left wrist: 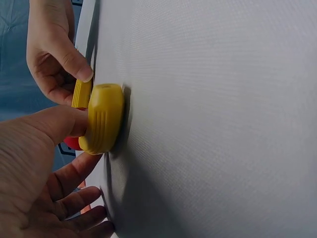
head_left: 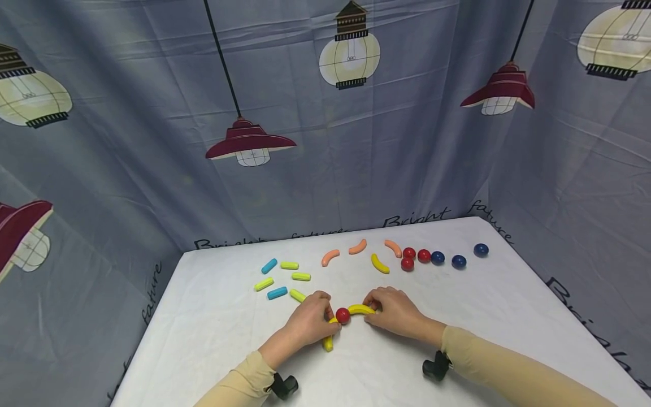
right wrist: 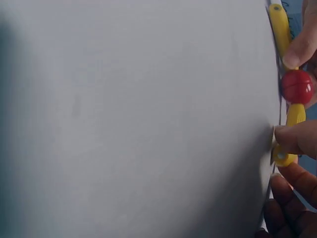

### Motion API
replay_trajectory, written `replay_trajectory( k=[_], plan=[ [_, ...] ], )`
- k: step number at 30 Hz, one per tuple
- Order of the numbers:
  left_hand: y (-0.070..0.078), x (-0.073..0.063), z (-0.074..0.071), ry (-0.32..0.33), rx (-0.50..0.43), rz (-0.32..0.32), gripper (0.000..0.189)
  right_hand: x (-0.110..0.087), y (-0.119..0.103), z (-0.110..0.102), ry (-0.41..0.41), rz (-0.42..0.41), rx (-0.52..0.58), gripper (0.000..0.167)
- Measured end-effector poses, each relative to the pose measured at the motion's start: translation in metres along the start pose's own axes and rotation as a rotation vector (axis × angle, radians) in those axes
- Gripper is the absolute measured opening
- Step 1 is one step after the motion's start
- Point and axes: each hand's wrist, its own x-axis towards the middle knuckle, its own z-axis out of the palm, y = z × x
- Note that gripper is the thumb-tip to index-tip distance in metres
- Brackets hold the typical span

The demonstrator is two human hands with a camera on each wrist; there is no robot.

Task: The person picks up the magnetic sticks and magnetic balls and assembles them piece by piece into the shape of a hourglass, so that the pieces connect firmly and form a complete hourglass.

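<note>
Near the front middle of the white table, a red ball sits between two yellow banana-shaped pieces. My left hand pinches the left yellow banana between thumb and fingers, near its upper end. On the other side, my right hand pinches the outer end of the right yellow banana. In the right wrist view, both bananas touch the red ball, one on each side. The left wrist view shows the grooved left banana up close, partly hiding the red ball.
Lime-green sticks and blue sticks lie at the left. Farther back are orange curved pieces, another yellow banana, red balls and dark blue balls. A lamp-print curtain surrounds the table.
</note>
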Motion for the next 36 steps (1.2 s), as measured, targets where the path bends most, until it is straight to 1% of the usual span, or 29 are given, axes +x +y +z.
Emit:
replay_trajectory(
  k=[3,8,17,22,25,28,32,36],
  plan=[
    [0.0,-0.001,-0.001,-0.008,-0.017,-0.013,0.034,-0.001,0.007,-0.001,0.01,-0.001,-0.027,0.026],
    [0.0,-0.002,-0.002,-0.013,-0.037,-0.018,0.039,0.0,0.015,-0.002,0.032,-0.007,-0.008,0.025],
    [-0.003,-0.001,-0.001,-0.017,-0.069,-0.004,0.046,0.004,0.017,0.002,0.075,-0.023,0.005,0.021],
    [-0.001,0.0,-0.003,-0.019,-0.072,-0.008,0.045,0.008,0.015,0.005,0.084,-0.041,0.0,0.02],
    [0.001,0.001,-0.004,-0.025,-0.063,-0.022,0.044,0.01,0.011,0.006,0.076,-0.058,0.004,0.019],
    [0.002,0.003,-0.005,-0.02,-0.061,-0.033,0.04,0.012,0.005,0.008,0.056,-0.094,0.016,0.018],
    [0.002,0.006,-0.006,-0.012,-0.055,-0.033,0.031,0.015,-0.001,0.009,0.021,-0.152,0.038,0.017],
    [0.003,0.008,-0.005,-0.011,-0.028,-0.023,0.028,0.017,-0.005,0.01,0.001,-0.194,0.045,0.015]
  ],
)
